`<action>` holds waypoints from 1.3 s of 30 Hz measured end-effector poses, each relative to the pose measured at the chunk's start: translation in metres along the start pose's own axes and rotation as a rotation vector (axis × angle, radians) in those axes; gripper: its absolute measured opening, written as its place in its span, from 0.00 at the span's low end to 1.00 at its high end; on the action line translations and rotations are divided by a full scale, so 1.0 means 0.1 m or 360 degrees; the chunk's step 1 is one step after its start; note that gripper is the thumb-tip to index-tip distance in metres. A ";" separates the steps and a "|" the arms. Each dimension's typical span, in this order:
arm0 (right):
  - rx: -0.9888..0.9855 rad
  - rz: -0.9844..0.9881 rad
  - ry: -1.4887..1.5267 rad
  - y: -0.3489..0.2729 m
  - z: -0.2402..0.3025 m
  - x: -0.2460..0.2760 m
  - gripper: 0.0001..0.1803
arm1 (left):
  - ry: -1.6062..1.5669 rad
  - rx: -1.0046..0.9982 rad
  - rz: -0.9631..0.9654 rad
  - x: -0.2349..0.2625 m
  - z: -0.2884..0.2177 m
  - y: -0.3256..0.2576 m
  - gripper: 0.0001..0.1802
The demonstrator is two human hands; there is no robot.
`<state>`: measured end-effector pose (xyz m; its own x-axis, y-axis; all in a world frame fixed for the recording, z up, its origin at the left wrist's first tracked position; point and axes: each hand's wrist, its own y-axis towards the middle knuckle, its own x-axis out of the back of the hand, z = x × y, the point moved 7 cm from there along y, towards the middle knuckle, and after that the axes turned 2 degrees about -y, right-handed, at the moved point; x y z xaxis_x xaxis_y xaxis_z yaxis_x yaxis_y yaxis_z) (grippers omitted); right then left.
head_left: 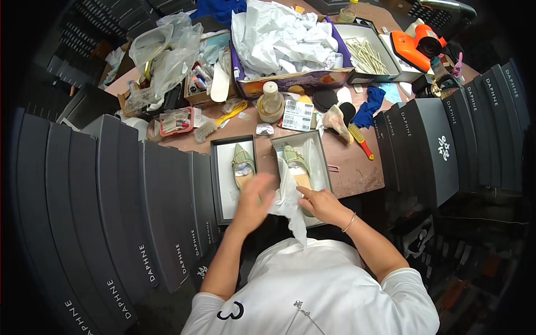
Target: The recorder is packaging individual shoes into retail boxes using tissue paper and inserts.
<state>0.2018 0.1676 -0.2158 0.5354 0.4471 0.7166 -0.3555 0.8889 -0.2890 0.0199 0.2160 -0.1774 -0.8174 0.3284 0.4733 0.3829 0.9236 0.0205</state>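
Note:
Two pale green pointed shoes with gold chain trim lie apart. The left shoe (243, 162) sits in a shallow dark-grey tray with a white inside (226, 192), and the right shoe (294, 158) is in a second shoebox part (318, 162). White tissue paper (288, 192) hangs over that box's near left side, down toward my shirt. My right hand (324, 205) is closed at the right shoe's heel end, index finger on the beige insole. Smeared by motion, my left hand (255, 202) is between the left shoe's heel and the tissue; its fingers are unclear.
Stacks of dark-grey shoeboxes (120, 206) wall in the left, with more boxes (424, 151) at the right. Behind lie a brush with a yellow handle (229, 114), a bottle (271, 103), a label sheet (297, 115), a red-and-yellow brush (361, 142) and a carton of crumpled paper (290, 84).

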 end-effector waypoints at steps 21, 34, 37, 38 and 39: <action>-0.0379 0.0290 -0.0660 0.40 -0.43 -0.51 0.37 | -0.1139 0.1359 -0.0483 -0.22 2.02 -0.46 0.33; 0.0012 0.0068 0.1859 -0.23 0.04 0.96 0.34 | -0.1871 0.0717 -0.0256 0.44 0.42 -0.28 0.16; 0.0006 0.0176 0.2422 -0.26 0.09 0.54 0.32 | -0.2528 0.0696 0.0581 -0.16 0.12 -0.24 0.21; -0.0029 0.0219 0.2435 -0.26 0.10 0.37 0.32 | -0.2586 0.0779 0.0847 -0.38 0.07 -0.27 0.21; -0.0065 0.0263 0.2447 -0.26 0.10 0.22 0.31 | -0.2636 0.0861 0.1116 -0.57 -0.01 -0.31 0.21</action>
<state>0.2148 0.1533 -0.1859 0.7477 0.1826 -0.6384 -0.4811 0.8116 -0.3313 0.0545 0.1683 -0.2042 -0.2532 0.1534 -0.9552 0.8998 0.3999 -0.1743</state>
